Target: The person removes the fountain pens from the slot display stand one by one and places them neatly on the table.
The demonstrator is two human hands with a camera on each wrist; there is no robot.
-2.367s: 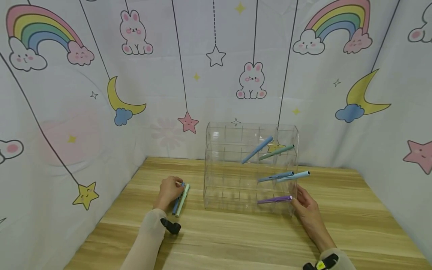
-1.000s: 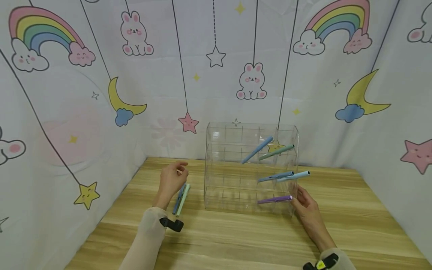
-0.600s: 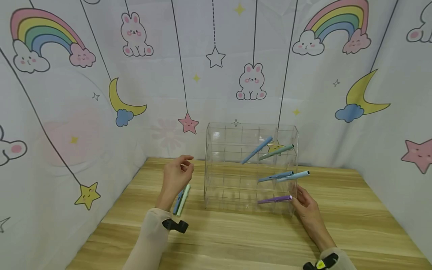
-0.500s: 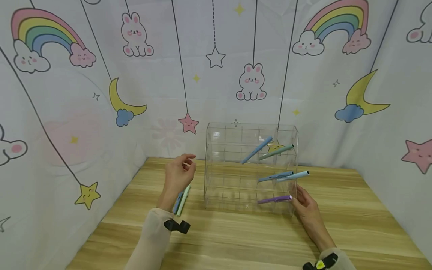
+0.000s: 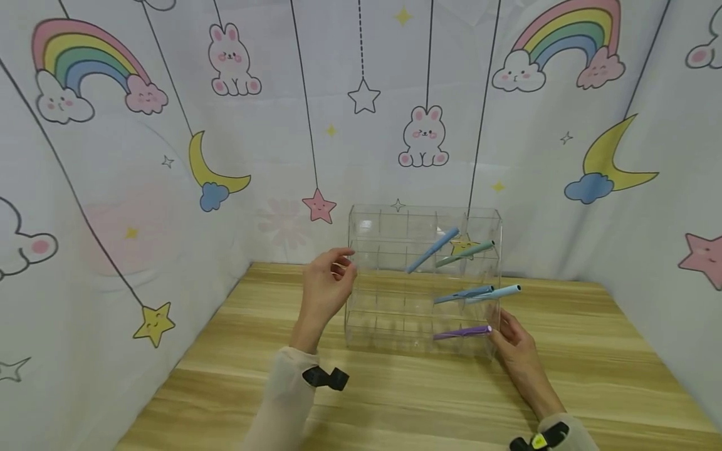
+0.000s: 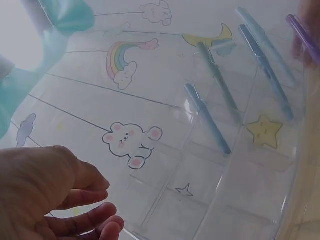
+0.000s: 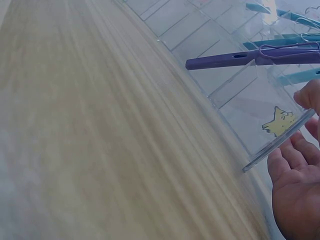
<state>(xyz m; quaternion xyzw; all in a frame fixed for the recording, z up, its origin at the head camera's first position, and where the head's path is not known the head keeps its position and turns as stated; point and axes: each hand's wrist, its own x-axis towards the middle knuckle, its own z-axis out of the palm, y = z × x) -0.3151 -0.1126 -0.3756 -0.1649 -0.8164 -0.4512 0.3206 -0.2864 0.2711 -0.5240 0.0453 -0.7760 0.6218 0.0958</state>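
Note:
A clear acrylic pen rack (image 5: 392, 304) with rows of compartments stands on the table. My left hand (image 5: 328, 285) is raised at its left edge, fingers loosely bent; the left wrist view shows nothing between the fingers (image 6: 95, 220). My right hand (image 5: 516, 347) grips the rack's lower right side panel (image 7: 277, 142), thumb on one face and fingers on the other. In the rack's right part lie a blue pen (image 5: 433, 250), a green pen (image 5: 465, 254), a darker blue pen (image 5: 464, 294), a light blue pen (image 5: 496, 293) and a purple pen (image 5: 464, 332).
The wood-grain table (image 5: 412, 401) runs under the rack and both arms. A white printed curtain (image 5: 271, 138) hangs behind and along both sides. Black straps with small devices (image 5: 327, 378) sit on the wrists.
My left hand has left the blue and pale green pens on the table, rising and moving right to the rack; its forearm now hides those pens. The right hand has stayed at the rack.

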